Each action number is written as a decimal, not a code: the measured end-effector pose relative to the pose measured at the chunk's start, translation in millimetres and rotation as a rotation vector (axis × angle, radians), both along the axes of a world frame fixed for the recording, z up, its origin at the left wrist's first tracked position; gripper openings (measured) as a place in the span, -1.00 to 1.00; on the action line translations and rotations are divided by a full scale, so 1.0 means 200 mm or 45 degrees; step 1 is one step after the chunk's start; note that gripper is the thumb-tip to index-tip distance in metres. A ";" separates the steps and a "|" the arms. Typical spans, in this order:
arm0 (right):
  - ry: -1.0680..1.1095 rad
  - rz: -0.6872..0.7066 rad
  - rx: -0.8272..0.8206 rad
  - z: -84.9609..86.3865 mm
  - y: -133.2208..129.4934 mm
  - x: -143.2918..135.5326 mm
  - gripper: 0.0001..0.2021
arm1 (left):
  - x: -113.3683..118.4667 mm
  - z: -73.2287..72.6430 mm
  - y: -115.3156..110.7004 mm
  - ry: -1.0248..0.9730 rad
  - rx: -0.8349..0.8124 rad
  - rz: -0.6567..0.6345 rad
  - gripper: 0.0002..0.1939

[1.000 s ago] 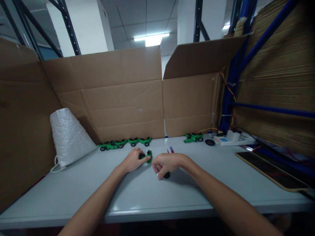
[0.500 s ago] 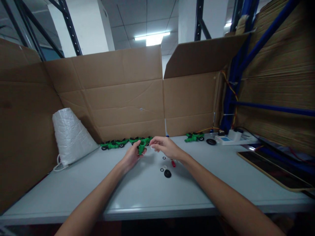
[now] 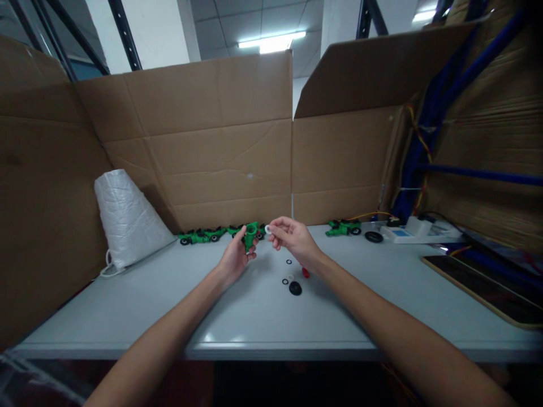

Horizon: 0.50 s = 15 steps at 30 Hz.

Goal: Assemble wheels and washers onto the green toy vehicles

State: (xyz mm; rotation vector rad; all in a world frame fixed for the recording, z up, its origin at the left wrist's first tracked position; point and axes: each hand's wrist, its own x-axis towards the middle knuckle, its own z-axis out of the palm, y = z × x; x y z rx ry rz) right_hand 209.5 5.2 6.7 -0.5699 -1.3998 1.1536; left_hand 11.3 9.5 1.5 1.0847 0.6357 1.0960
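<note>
Between the thumb and fingers of my left hand point(image 3: 235, 252) is a green plastic fitting point(image 3: 250, 237) with a round opening at its top. My right hand point(image 3: 293, 237) pinches a small white ring point(image 3: 268, 229) just to the right of the fitting, apart from it. On the table below lie a small black O-ring point(image 3: 289, 262), a second O-ring point(image 3: 285, 281), a whitish ring point(image 3: 291, 277), a black round cap point(image 3: 296, 288) and a small red part point(image 3: 305, 272).
Green valve-like assemblies point(image 3: 199, 236) line the back left, with another point(image 3: 343, 228) at back right beside a black ring point(image 3: 374, 237). A power strip point(image 3: 419, 232) and a dark flat panel point(image 3: 479, 285) are on the right. A white wrapped bundle point(image 3: 129, 220) stands left. Cardboard walls point(image 3: 224, 147) surround the table.
The camera view has tilted down and shifted slightly. My right hand has turned so the white ring shows more fully. The green fitting is a little more upright in my left hand.
</note>
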 end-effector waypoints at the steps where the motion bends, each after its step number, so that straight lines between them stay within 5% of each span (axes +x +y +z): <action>1: 0.006 -0.008 0.002 -0.01 0.00 0.00 -0.55 | 0.00 0.00 0.00 -0.001 0.002 0.011 -0.51; 10: -0.017 0.026 -0.018 -0.02 -0.03 -0.04 -0.51 | 0.01 -0.03 0.01 0.109 0.100 0.072 -0.53; 15: -0.283 -0.283 0.228 -0.02 -0.05 -0.03 -0.61 | 0.03 -0.05 0.00 0.181 0.127 0.110 -0.52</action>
